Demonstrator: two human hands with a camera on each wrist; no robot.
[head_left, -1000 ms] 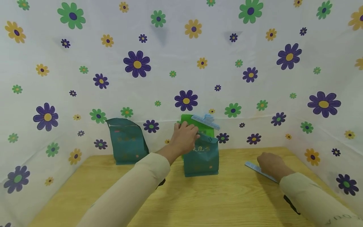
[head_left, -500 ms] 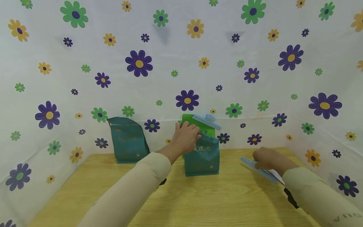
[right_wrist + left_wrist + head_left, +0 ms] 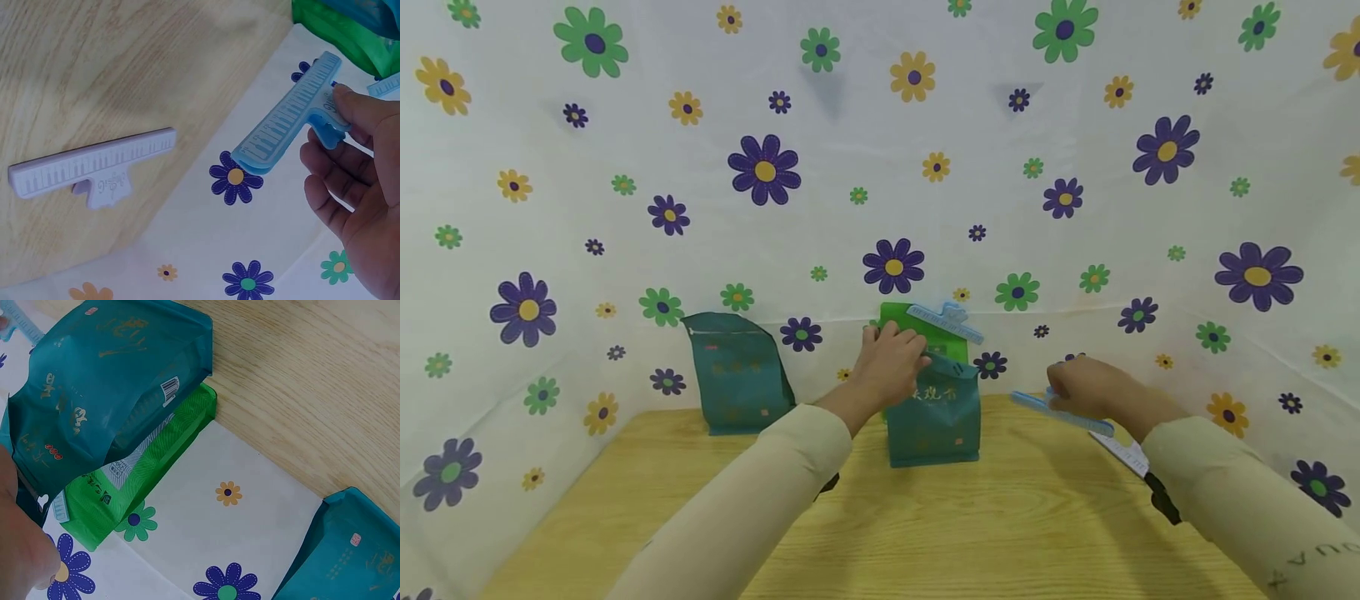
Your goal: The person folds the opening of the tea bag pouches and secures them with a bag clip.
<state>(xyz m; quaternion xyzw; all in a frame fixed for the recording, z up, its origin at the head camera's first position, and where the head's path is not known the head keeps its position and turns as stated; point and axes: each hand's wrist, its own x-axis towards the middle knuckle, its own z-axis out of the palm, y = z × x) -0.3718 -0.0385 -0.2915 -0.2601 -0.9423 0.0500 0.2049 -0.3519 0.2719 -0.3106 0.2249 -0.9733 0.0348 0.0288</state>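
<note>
In the head view my left hand [image 3: 887, 367] grips the folded top of a teal pouch [image 3: 936, 425], which stands on the table. The same pouch [image 3: 131, 375] fills the upper left of the left wrist view. Right of it, my right hand [image 3: 1097, 392] holds a light blue bag clip [image 3: 1063, 412] above the table. Seen from the right wrist, thumb and fingers pinch the handle of this clip [image 3: 290, 115], its long bar pointing away from the palm. A green bag [image 3: 895, 312] stands behind the held pouch, with another blue clip [image 3: 943, 321] slanting across its top.
A white-lilac bag clip [image 3: 94, 165] lies on the wooden table [image 3: 1000, 533] below my right wrist. A second teal pouch [image 3: 741, 379], its top unfolded, stands at the back left. Flower-printed white cloth [image 3: 850, 233] hangs behind and at both sides.
My right hand has lifted the blue clip off the table and moved it left and upward, uncovering the pale clip. My left hand stays on the pouch top.
</note>
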